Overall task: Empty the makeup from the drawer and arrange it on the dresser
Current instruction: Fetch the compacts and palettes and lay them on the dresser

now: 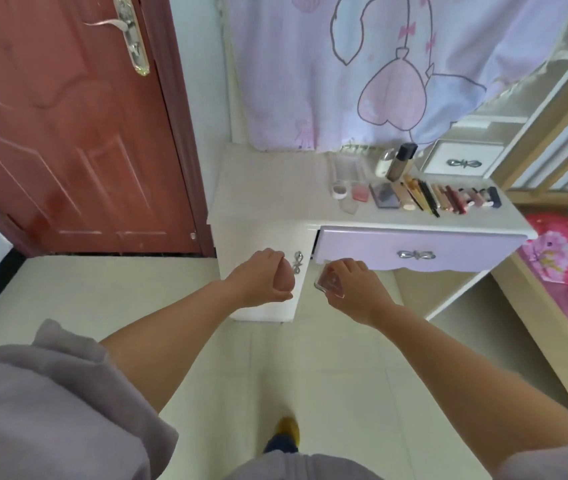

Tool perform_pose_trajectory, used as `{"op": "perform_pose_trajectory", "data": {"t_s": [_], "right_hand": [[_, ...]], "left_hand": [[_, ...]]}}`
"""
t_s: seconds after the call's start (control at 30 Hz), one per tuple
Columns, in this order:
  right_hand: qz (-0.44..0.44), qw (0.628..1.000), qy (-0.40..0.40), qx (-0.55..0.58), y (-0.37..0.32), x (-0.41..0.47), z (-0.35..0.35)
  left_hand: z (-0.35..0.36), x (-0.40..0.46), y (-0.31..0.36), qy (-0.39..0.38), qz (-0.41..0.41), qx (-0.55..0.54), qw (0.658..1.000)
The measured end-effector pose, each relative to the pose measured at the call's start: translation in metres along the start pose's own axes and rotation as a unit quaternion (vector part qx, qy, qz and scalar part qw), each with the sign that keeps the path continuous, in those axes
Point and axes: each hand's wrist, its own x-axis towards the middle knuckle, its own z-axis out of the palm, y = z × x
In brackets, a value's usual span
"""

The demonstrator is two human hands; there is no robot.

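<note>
My left hand (pixel 258 280) is curled round a beige egg-shaped makeup sponge (pixel 284 276) in front of the dresser's left cabinet. My right hand (pixel 355 289) grips a small clear plastic case (pixel 327 284) just below the left corner of the lilac drawer (pixel 466 254), which stands slightly pulled out. On the white dresser top (pixel 268 192) lies a row of makeup: a small round jar (pixel 339 191), a pink compact (pixel 360 192), a dark palette (pixel 384 195), brushes and pencils (pixel 421 197), several lipsticks (pixel 466 199). A foundation bottle (pixel 401 162) stands behind them.
A red door (pixel 68 133) is at the left. A lilac printed cloth (pixel 379 64) hangs over the dresser's back. A small white drawer box (pixel 464 162) sits at the back right. A bed with a pink cover (pixel 566 258) is at the right. My foot (pixel 287 431) is on the tiled floor.
</note>
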Motion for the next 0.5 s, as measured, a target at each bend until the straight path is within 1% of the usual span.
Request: {"op": "perform_pose_trajectory", "data": {"t_s": [0.1, 0.27, 0.33, 0.5], "right_hand": [[-0.006, 1.000, -0.009, -0.004, 0.024, 0.066, -0.016], [-0.020, 1.000, -0.005, -0.004, 0.054, 0.167, -0.024], [-0.009, 1.000, -0.007, -0.009, 0.067, 0.206, -0.021], [0.037, 0.999, -0.024, 0.006, 0.095, 0.292, -0.016]], "left_hand": [[-0.018, 0.064, -0.014, 0.012, -0.011, -0.020, 1.000], [-0.037, 0.161, -0.047, -0.018, -0.028, -0.007, 0.999], [-0.043, 0.204, -0.062, -0.032, -0.026, -0.004, 0.999], [-0.057, 0.303, -0.096, -0.067, 0.008, 0.009, 0.998]]}}
